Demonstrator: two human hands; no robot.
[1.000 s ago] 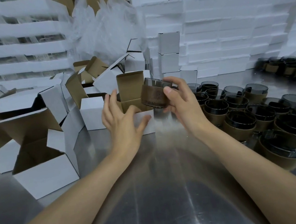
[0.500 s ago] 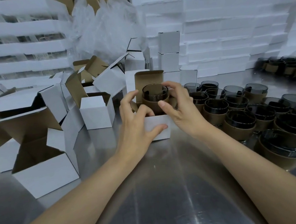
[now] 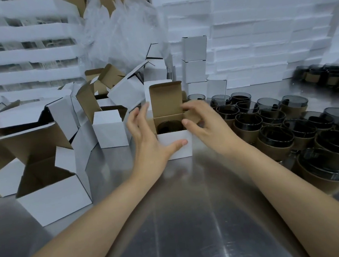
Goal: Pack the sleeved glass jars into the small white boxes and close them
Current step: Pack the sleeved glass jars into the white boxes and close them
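White box (image 3: 175, 146): stands on the steel counter (image 3: 184, 221) between both hands; lid flap (image 3: 165, 99) upright, box not yet closed
Jar (image 3: 169, 126): seated inside this box, only its dark rim visible below the box edge; insertion judged complete
Left hand (image 3: 147, 143): grip relaxed, fingers straight beside the left wall, thumb pressed flat on the front wall; it braces the box
Right hand (image 3: 203, 124): grip closed on the brown side flap (image 3: 192, 116), pinched between thumb and fingers and tilted inward
Step in hand: closing, judged at its start; side flaps to fold in, then the lid flap to tuck
Done so far: closed boxes (image 3: 194, 48) stacked just behind the work area; whether they hold jars cannot be told
Left to do: many sleeved jars (image 3: 276, 138) stand unboxed on the counter, right of the right hand; a further group (image 3: 326, 74) sits at the far right
Box supply: empty open boxes (image 3: 52, 195) lie in a loose heap to the left
Progress estimate: one unit near completion; the larger share of jars is judged to remain
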